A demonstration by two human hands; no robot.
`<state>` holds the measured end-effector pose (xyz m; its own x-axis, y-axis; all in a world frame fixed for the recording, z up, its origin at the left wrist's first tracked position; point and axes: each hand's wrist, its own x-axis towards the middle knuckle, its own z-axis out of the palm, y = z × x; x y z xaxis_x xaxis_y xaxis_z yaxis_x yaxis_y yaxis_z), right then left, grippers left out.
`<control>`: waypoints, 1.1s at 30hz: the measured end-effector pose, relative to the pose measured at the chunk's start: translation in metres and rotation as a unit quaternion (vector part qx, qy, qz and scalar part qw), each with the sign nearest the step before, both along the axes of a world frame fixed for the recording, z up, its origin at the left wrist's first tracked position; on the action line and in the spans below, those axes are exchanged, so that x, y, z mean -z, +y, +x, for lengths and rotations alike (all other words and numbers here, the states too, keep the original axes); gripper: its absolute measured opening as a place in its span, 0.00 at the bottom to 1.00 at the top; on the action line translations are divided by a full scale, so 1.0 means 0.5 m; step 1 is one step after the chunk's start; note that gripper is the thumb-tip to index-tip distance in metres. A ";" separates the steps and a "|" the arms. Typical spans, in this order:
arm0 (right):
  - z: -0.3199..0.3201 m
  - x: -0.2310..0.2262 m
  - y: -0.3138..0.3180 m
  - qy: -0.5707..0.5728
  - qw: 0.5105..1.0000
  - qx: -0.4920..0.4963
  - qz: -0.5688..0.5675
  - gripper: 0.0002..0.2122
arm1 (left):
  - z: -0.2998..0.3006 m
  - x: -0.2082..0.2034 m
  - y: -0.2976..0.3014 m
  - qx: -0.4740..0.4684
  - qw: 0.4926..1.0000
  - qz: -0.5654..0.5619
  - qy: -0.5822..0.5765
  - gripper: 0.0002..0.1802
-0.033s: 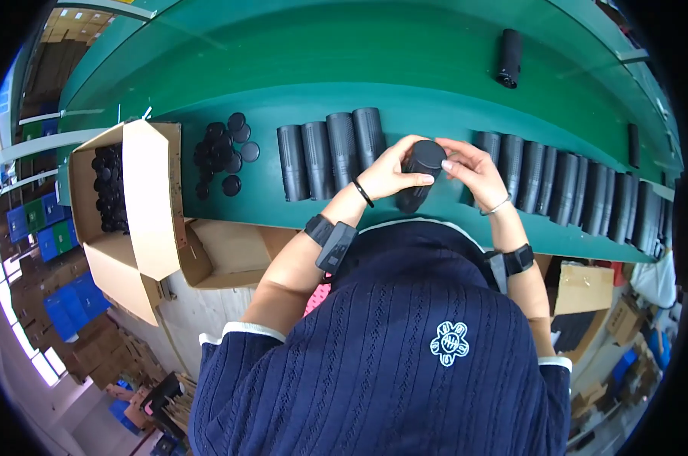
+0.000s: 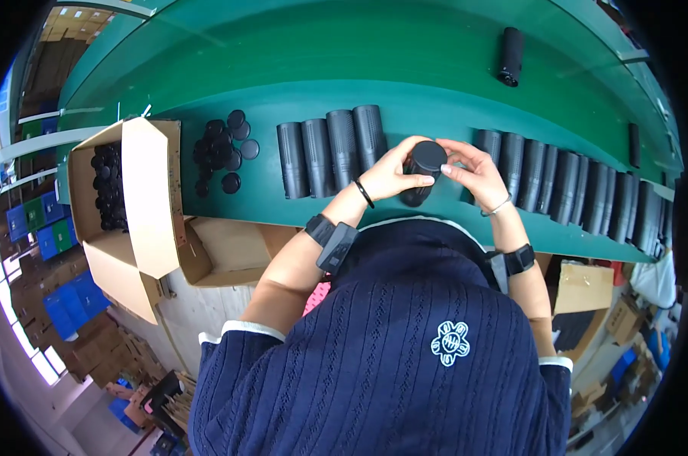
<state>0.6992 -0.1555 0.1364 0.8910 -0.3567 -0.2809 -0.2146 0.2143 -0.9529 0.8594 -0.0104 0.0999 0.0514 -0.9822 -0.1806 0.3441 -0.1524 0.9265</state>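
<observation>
Holding black cylinder [image 2: 427, 162] between hands [image 2: 389, 176]; white flower emblem [image 2: 450, 344] on shirt [image 2: 367, 365].

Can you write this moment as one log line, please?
left hand: holding black round-topped cylinder | right hand: at its top | green tabletop, left side: four black textured cylinders, round black discs

A black cylinder [image 2: 415, 195] with a round flat top [image 2: 429, 155] is gripped by the left hand [image 2: 393, 173] and touched at its upper edge by the right hand [image 2: 477, 173], while loose black discs [image 2: 220, 149] and four cylinders [image 2: 342, 144] are laid leftward on the green table [image 2: 428, 106] and a longer cylinder row [image 2: 566, 188] rightward.
</observation>
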 end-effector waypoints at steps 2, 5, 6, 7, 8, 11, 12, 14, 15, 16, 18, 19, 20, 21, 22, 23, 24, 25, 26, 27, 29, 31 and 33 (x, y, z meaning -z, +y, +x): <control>-0.012 -0.005 0.010 0.011 0.999 0.002 0.030 0.22 | -0.023 0.006 0.014 -0.023 0.999 -0.033 -0.009 0.37; -0.032 -0.011 0.025 -0.017 0.999 0.007 0.027 0.23 | -0.047 -0.013 0.030 -0.026 0.998 -0.039 -0.033 0.37; -0.038 -0.013 0.029 -0.014 0.999 0.008 0.029 0.23 | -0.053 -0.021 0.032 -0.031 0.996 -0.051 -0.060 0.37; -0.044 -0.016 0.034 -0.017 0.999 0.006 0.034 0.23 | -0.055 -0.029 0.036 -0.031 0.994 -0.051 -0.087 0.38; -0.049 -0.017 0.038 -0.020 0.999 0.005 0.038 0.24 | -0.058 -0.030 0.040 -0.029 0.995 -0.049 -0.085 0.38; -0.061 -0.009 0.044 -0.033 0.998 0.010 0.043 0.24 | -0.067 -0.021 0.045 -0.048 0.977 -0.064 -0.197 0.38; -0.064 -0.010 0.047 -0.033 0.999 0.011 0.041 0.24 | -0.069 -0.021 0.046 -0.047 0.977 -0.066 -0.197 0.38; -0.068 -0.014 0.052 -0.049 0.999 0.007 0.023 0.22 | -0.071 -0.024 0.047 -0.053 0.972 -0.084 -0.211 0.37; -0.065 -0.013 0.057 -0.049 0.999 0.008 0.024 0.22 | -0.072 -0.024 0.045 -0.053 0.973 -0.083 -0.211 0.37; -0.060 -0.012 0.066 -0.046 0.997 0.044 0.041 0.20 | -0.074 -0.024 0.042 -0.060 0.974 -0.077 -0.204 0.37; -0.051 0.001 0.080 -0.043 0.994 0.081 0.058 0.18 | -0.081 -0.021 0.034 -0.067 0.976 -0.070 -0.196 0.37; -0.044 0.019 0.082 -0.032 0.992 0.116 0.044 0.16 | -0.085 -0.018 0.026 -0.089 0.983 -0.072 -0.146 0.36; -0.036 0.028 0.082 -0.021 0.988 0.151 0.030 0.15 | -0.086 -0.016 0.022 -0.111 0.986 -0.075 -0.096 0.35; -0.027 0.024 0.076 0.003 0.987 0.160 0.029 0.15 | -0.075 -0.037 0.015 -0.092 0.995 0.016 0.027 0.31; -0.020 0.023 0.072 0.003 0.986 0.161 0.029 0.15 | -0.071 -0.031 0.005 -0.109 0.994 0.004 0.007 0.26; -0.015 0.023 0.069 0.017 0.986 0.166 0.004 0.15 | -0.073 -0.033 -0.004 -0.118 0.993 0.006 0.014 0.24; -0.007 0.019 0.071 0.032 0.985 0.169 -0.020 0.16 | -0.076 -0.035 -0.009 -0.129 0.991 0.009 0.020 0.23; 0.000 0.007 0.076 0.011 0.986 0.167 -0.011 0.17 | -0.082 -0.026 -0.015 -0.129 0.991 0.009 0.020 0.23; 0.007 0.000 0.076 0.011 0.986 0.168 -0.011 0.17 | -0.089 -0.013 -0.022 -0.163 0.985 0.007 0.050 0.22; 0.005 -0.004 0.081 0.016 0.985 0.168 -0.029 0.17 | -0.094 -0.012 -0.022 -0.195 0.977 0.007 0.081 0.22; 0.005 0.005 0.084 -0.005 0.982 0.178 -0.056 0.17 | -0.093 -0.009 -0.026 -0.193 0.979 -0.001 0.065 0.21; 0.021 0.005 0.060 0.004 0.984 0.174 -0.021 0.17 | -0.074 -0.012 -0.037 -0.180 0.983 -0.027 0.040 0.22; 0.018 0.041 0.042 -0.012 0.992 0.108 -0.056 0.19 | -0.058 -0.001 -0.011 -0.132 0.990 -0.025 -0.035 0.33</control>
